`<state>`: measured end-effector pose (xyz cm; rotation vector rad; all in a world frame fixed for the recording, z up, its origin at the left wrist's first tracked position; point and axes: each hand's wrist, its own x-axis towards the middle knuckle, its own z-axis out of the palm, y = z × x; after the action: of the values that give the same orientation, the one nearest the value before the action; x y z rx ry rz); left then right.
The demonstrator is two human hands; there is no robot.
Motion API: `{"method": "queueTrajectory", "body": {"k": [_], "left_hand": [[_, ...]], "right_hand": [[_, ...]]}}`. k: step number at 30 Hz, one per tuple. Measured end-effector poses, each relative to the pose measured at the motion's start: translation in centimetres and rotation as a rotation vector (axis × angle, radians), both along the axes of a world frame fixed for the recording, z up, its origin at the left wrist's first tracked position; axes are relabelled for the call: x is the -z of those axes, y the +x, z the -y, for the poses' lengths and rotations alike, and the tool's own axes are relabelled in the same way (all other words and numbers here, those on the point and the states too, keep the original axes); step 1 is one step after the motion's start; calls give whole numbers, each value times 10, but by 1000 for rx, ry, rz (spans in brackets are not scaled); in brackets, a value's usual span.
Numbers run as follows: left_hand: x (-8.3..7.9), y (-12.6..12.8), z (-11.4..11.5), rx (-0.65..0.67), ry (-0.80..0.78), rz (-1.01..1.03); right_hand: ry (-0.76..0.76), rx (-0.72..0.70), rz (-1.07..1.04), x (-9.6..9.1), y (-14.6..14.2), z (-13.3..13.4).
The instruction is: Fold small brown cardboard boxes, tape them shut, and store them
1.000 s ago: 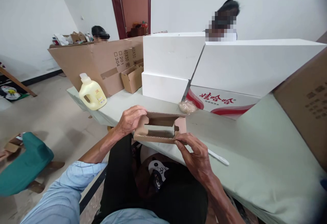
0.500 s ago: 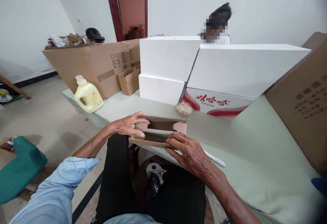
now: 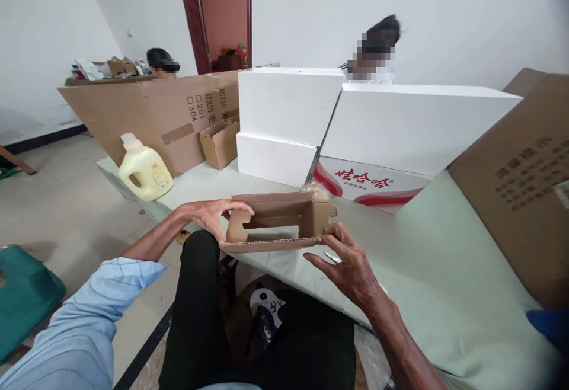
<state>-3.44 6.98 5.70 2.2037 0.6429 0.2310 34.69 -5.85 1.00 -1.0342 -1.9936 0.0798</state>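
An open cardboard box (image 3: 271, 246), long and narrow, is held above the near edge of the cloth-covered table (image 3: 418, 271). Its right end flap (image 3: 323, 219) stands up, and pale green cloth shows through the open bottom. My left hand (image 3: 208, 217) grips the left end, fingers over the far side and thumb by the near wall. At the near right corner, my right hand (image 3: 349, 262) touches the edge with its fingertips, its thumb spread away below. Under that hand lies a slim light tool (image 3: 332, 256), mostly hidden.
White boxes (image 3: 288, 105) stand stacked behind, beside a red-and-white carton (image 3: 360, 184). A yellow jug (image 3: 146, 168) and a small cardboard box (image 3: 220, 144) are at left. Large cartons (image 3: 520, 182) flank the table. Crumpled clear plastic (image 3: 316, 188) lies mid-table. Two people sit beyond.
The box's right end has swung outward and its end flap now stands up. My right hand has moved right, from the near wall to the corner. My left hand keeps its grip.
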Motion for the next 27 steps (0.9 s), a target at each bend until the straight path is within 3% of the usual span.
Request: {"method": "queueTrajectory", "body": {"k": [6, 11, 16, 21, 24, 27], "left_hand": [[-5, 15, 14, -47, 219, -103], [-6, 11, 16, -129, 182, 171], [17, 10, 7, -427, 108, 531], [45, 25, 8, -798, 249, 644], [56, 34, 12, -924, 322, 676], [63, 39, 16, -990, 383, 657]], "right_hand": [[-113, 31, -104, 7, -3, 4], [-147, 75, -218, 8, 0, 16], [-75, 221, -327, 21, -1, 23], [9, 348, -563, 49, -18, 25], [-106, 353, -704, 62, -22, 24], [-322, 222, -553, 67, -15, 26]]}}
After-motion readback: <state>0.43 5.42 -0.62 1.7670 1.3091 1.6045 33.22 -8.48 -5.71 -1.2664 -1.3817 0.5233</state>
